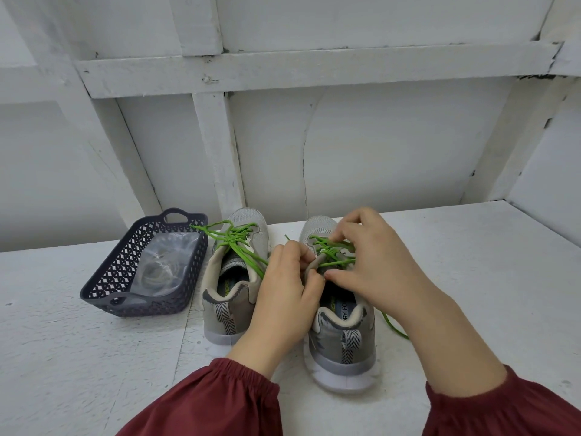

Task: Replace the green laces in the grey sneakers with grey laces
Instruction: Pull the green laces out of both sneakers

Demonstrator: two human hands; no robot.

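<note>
Two grey sneakers stand side by side on the white surface, heels towards me. The left sneaker (pixel 231 287) has its green lace (pixel 239 243) tied in a bow. On the right sneaker (pixel 341 335), my left hand (pixel 287 287) grips the tongue and collar edge. My right hand (pixel 374 256) pinches the green lace (pixel 330 256) over the eyelets. One loose green end (pixel 394 325) trails to the right of the shoe. A clear bag with coiled grey laces (pixel 163 265) lies in the basket.
A dark openwork plastic basket (pixel 125 272) sits left of the sneakers. A white painted wall with wooden battens (pixel 220 152) rises directly behind them. Dark red sleeves (pixel 226 401) cover both forearms.
</note>
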